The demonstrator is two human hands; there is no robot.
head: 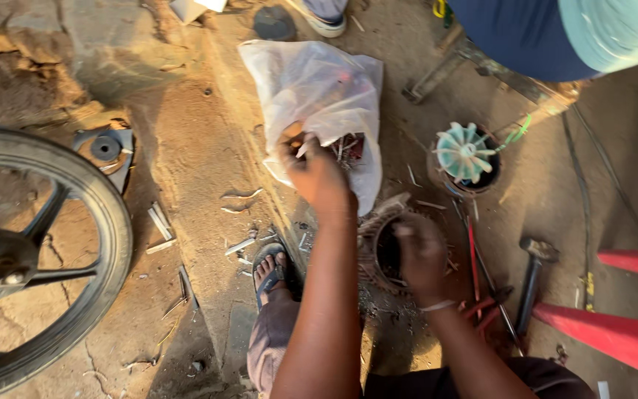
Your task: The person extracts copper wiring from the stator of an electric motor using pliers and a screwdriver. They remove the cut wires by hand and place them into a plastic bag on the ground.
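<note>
The right hand is closest; its fingers are curled down onto the rim of the round motor stator, which stands on the dirt ground between the person's legs. Beside it lie a hammer and red pliers. Further away, the left hand pinches the open edge of the white plastic bag. Right of the bag sits a pale green fan.
</note>
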